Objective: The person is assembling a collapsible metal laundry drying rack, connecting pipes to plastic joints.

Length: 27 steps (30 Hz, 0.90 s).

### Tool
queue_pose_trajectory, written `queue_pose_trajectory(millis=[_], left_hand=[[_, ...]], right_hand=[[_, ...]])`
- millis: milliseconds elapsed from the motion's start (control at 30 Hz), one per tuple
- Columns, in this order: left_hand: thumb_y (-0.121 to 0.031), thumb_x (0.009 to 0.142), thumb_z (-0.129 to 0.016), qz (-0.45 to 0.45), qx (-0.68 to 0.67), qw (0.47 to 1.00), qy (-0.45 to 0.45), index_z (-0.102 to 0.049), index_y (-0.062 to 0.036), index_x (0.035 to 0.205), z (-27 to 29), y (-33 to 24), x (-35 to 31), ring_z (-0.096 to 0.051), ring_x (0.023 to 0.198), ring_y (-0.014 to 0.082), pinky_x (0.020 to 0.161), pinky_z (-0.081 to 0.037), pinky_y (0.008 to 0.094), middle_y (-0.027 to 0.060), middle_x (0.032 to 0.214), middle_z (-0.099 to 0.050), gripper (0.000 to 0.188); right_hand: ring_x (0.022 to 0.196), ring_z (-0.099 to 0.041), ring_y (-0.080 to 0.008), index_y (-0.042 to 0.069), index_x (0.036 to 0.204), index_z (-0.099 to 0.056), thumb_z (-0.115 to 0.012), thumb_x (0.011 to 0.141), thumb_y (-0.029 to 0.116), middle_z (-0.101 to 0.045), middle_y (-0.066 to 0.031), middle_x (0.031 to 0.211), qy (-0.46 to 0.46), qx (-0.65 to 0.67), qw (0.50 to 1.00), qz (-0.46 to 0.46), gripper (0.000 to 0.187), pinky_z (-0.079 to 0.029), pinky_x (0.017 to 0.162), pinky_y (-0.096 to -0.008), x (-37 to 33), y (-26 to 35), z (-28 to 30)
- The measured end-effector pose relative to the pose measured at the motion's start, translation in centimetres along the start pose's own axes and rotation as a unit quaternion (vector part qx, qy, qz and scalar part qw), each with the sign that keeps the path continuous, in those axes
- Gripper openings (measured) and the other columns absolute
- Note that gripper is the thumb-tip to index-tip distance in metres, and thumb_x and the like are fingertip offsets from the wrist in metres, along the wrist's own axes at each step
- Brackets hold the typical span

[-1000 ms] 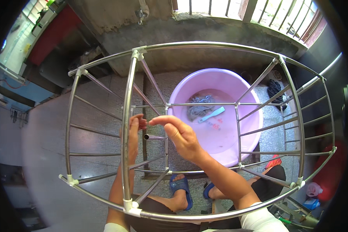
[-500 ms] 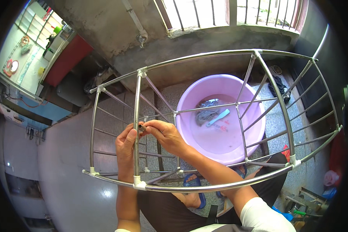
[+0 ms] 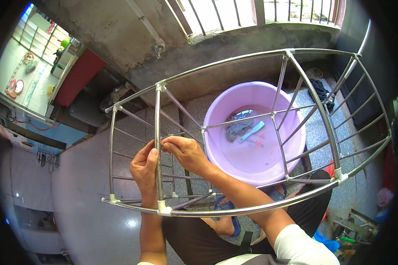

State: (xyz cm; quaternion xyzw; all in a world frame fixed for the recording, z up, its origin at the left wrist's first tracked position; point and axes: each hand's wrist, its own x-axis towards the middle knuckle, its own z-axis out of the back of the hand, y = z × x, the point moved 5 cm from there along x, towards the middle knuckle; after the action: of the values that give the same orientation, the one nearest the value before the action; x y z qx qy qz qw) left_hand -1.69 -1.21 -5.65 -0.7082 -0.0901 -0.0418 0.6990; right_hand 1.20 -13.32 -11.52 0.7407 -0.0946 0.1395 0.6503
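A rack frame (image 3: pixel 234 213) of shiny metal tubes joined by white plastic connectors (image 3: pixel 164 207) stretches across my lap and over the floor. My left hand (image 3: pixel 144 167) is closed around its upright tube (image 3: pixel 158 117), with the thumb against the metal and the fingers partly behind it. Right beside that tube, my right hand (image 3: pixel 189 154) pinches with thumb and forefinger the end of a small metal tube (image 3: pixel 162 146), mostly hidden by the fingers. Under the rack stands a purple basin (image 3: pixel 252 170) of water, holding a grey cloth (image 3: pixel 239 131) and a light blue brush (image 3: pixel 252 131).
A wall with a water tap (image 3: pixel 158 47) and barred windows (image 3: pixel 219 17) rises at the back. My feet in blue sandals (image 3: pixel 226 204) are below the rack. Metal pieces and tools (image 3: pixel 353 227) lie at the lower right. A counter (image 3: pixel 20 79) stands far left.
The view has shifted slightly, and the rack sits a little differently in it. The open tube end seen earlier between my hands is now mostly covered by my right fingers.
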Motion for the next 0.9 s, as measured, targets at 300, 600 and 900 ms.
queue_pose_trajectory(millis=[300,600,900], left_hand=[[-0.006,0.086,-0.059,0.02,0.0,1.0,-0.003,-0.06,0.0097,0.11,-0.1,-0.2,-0.1,-0.063,0.08,0.0106,0.074,-0.05,0.0197,0.012,0.095,-0.067,0.029],[-0.014,0.085,-0.059,0.015,0.04,0.999,-0.007,-0.062,0.0077,0.108,0.1,0.1,-0.1,-0.063,0.089,0.016,0.086,-0.047,0.0264,0.0135,0.098,-0.067,0.032],[-0.016,0.084,-0.061,0.05,-0.037,0.998,0.0,-0.061,0.005,0.11,0.3,1.3,0.1,-0.06,0.089,0.0123,0.08,-0.046,0.0242,0.0108,0.098,-0.066,0.034]], right_hand=[[0.081,-0.065,-0.0231,0.004,0.101,-0.065,-0.057,0.09,0.021,-0.068,-0.0116,0.087,-0.017,0.003,1.0,0.008,0.022,-0.05,0.071,-0.0318,-0.2,-0.2,0.3],[0.079,-0.064,-0.029,0.006,0.099,-0.066,-0.057,0.089,0.024,-0.066,-0.0126,0.086,-0.018,-0.012,0.999,0.032,0.023,-0.049,0.068,-0.0351,-0.3,-0.1,0.3],[0.08,-0.063,-0.0303,0.007,0.098,-0.067,-0.058,0.088,0.025,-0.065,-0.0115,0.086,-0.014,-0.142,0.988,0.058,0.023,-0.049,0.068,-0.0373,0.0,1.1,0.8]])
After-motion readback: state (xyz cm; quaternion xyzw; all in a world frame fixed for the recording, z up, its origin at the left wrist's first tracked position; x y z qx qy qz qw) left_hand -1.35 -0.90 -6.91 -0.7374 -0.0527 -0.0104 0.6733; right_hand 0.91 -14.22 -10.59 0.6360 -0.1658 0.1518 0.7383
